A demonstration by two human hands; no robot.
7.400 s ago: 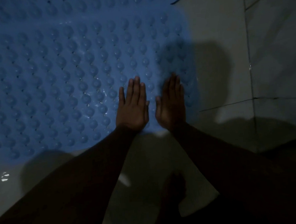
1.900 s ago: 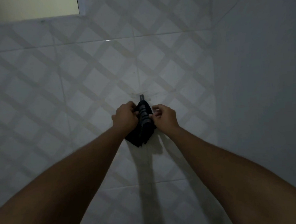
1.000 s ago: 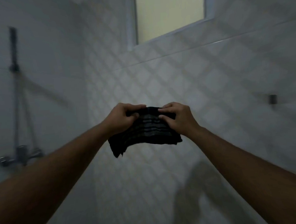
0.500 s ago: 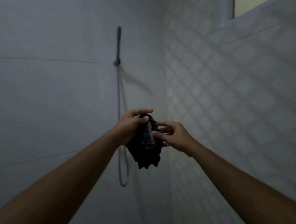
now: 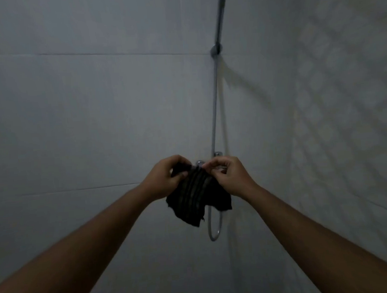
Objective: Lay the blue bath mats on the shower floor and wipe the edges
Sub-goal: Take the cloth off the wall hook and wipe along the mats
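1. In front of the shower mixer (image 5: 218, 154), head view: a dark striped cloth (image 5: 196, 197) is held up at chest height, covering most of the mixer; only two chrome parts show above its top edge.
2. Left hand (image 5: 165, 177): fingers closed, pinching the cloth's upper left corner. Right hand (image 5: 229, 174): fingers closed, pinching the upper edge just right of it. Both grips sit close together.
3. Handling, judged: the cloth is light, soft and limp; it hangs in folds with a ragged lower hem. Best held along the top edge or bunched in one palm for wiping.
4. Orientation: the long axis cannot be fixed while it is gathered; stripes run top to bottom, and the free end points down, toward the hose loop (image 5: 213, 233) below the mixer.
5. The blue bath mats are not in view; the floor lies below the frame.
6. Lighting is dim; whether the cloth is wet cannot be told.
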